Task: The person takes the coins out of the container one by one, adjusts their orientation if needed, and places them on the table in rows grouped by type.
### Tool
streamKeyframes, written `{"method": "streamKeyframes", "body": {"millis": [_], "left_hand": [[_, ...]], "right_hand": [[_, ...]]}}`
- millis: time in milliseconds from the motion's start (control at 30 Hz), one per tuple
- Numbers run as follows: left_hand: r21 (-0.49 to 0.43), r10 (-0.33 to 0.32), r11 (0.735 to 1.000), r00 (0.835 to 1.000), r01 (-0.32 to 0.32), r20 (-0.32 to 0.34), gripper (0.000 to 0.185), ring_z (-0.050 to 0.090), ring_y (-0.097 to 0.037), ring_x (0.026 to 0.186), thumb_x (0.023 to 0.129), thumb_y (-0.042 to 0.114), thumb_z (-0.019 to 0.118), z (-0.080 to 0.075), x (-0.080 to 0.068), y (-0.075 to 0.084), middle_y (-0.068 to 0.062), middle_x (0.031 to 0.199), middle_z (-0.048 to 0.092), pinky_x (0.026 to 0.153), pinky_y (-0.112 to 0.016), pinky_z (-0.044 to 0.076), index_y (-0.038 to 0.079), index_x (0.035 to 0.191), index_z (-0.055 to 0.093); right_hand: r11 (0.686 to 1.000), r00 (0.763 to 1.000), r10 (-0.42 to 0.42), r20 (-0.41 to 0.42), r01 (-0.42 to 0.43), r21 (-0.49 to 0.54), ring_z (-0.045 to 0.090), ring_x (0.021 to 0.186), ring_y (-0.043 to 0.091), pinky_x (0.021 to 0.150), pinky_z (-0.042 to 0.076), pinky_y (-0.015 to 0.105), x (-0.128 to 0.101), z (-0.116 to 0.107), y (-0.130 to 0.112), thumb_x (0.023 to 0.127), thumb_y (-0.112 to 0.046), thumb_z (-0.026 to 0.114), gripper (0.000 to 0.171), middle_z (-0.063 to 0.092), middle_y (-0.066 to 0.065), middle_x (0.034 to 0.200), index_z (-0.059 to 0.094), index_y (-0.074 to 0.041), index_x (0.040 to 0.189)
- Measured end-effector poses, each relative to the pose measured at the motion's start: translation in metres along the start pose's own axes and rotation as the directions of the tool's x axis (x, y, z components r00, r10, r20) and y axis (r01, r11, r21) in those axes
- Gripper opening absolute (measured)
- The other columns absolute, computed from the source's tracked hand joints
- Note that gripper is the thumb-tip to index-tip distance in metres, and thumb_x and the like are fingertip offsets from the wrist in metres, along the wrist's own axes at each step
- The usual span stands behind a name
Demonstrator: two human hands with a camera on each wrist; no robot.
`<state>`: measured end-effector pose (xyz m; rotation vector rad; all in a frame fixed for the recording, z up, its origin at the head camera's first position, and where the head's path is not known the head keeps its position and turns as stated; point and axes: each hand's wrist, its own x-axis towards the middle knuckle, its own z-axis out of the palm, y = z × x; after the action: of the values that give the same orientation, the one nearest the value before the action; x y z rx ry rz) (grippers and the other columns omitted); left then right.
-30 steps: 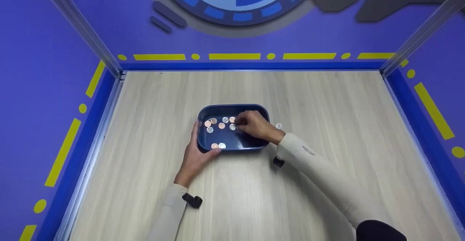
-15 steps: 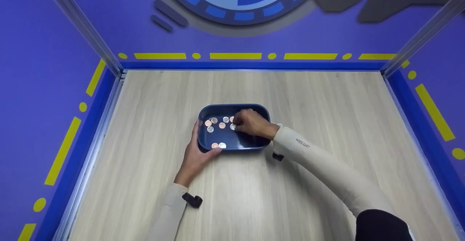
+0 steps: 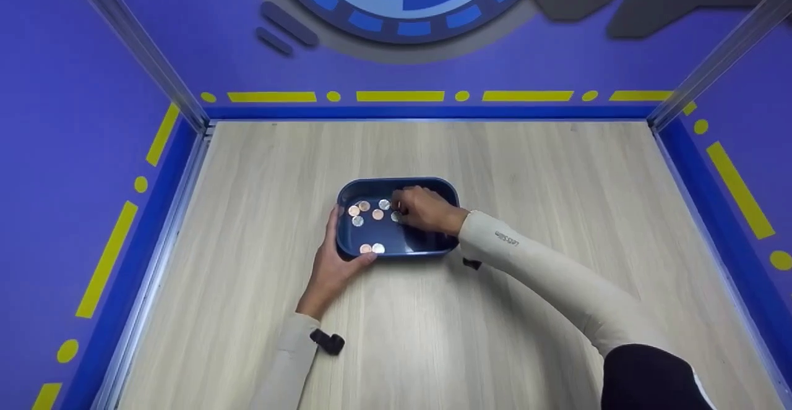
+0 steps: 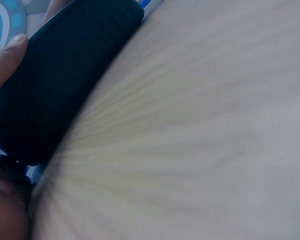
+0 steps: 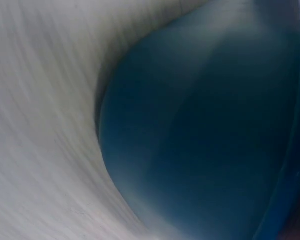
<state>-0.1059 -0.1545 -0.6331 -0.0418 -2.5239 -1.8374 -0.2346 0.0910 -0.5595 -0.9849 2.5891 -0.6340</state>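
From the head view, a dark blue tray (image 3: 433, 186) sits mid-table (image 3: 526, 169) with coins (image 3: 366, 213) inside; the left hand (image 3: 331, 261) grips its near-left corner, while the right hand (image 3: 427, 210) reaches in, fingertips curled at a coin, seemingly pinching it. The left wrist view shows the thumb (image 4: 5, 57) against the tray's outer wall (image 4: 65, 75). The right wrist view is blurred, showing only the tray's wall (image 5: 200, 140).

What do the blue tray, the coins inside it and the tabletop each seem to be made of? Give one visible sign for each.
Blue tray: probably plastic, smooth with a slight sheen and rounded moulded corners.
Coins: metal, some copper-coloured, some silvery, catching the light.
Tabletop: pale wood or wood-look laminate, matte, with straight grain lines; which of the two cannot be told.
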Motion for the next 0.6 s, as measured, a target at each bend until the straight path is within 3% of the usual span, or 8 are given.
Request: {"method": "streamKeyframes", "body": {"millis": [600], "left_hand": [[-0.016,-0.006,1.0,1.0,0.006,-0.001,0.13,0.035,-0.03,0.161,0.082,0.043,0.098,0.0009,-0.0015,0.0018,-0.007,0.18,0.031,0.13,-0.057,0.028,0.034,0.179,0.011]], "right_hand": [[0.999,0.999,-0.005,0.038,0.007,-0.046,0.073,0.098,0.029,0.085,0.062,0.049,0.0021,0.0,0.0,0.103,-0.011,0.077,0.016,0.077,0.013,0.107,0.079,-0.003,0.117]]}}
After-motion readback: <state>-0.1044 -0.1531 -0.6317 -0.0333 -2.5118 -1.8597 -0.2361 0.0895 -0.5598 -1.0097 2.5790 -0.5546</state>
